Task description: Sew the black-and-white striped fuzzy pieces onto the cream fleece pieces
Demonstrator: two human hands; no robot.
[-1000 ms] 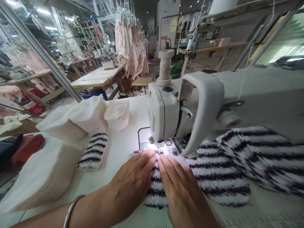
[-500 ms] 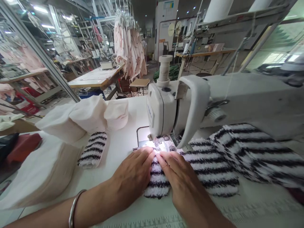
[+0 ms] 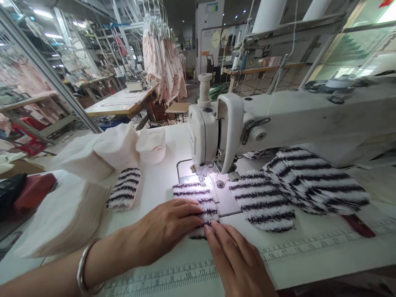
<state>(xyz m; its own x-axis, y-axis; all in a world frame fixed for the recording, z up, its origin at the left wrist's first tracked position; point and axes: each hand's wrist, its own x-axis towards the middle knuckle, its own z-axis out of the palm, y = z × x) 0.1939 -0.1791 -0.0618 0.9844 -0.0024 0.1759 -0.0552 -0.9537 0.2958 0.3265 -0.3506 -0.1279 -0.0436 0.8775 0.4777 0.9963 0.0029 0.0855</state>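
A small black-and-white striped fuzzy piece (image 3: 194, 196) lies on the white table just in front of the sewing machine's needle (image 3: 202, 175). My left hand (image 3: 167, 227) rests flat on its near left part, fingers stretched out. My right hand (image 3: 235, 260) lies flat beside it, fingertips touching the piece's near right corner. The white sewing machine (image 3: 278, 119) spans the right side. A larger striped fabric (image 3: 297, 185) lies under the machine's arm, to the right of the needle.
Another small striped piece (image 3: 123, 189) lies left of the needle plate. Folded cream fabric (image 3: 114, 148) and a thick cream stack (image 3: 62, 214) sit at left. A printed ruler (image 3: 185, 274) runs along the table's front edge. Hanging pink garments (image 3: 163, 62) and work tables are behind.
Both hands have drawn back toward me from the needle. The small striped piece now shows separate from the larger fabric, which lies off to the right. The camera has pulled back.
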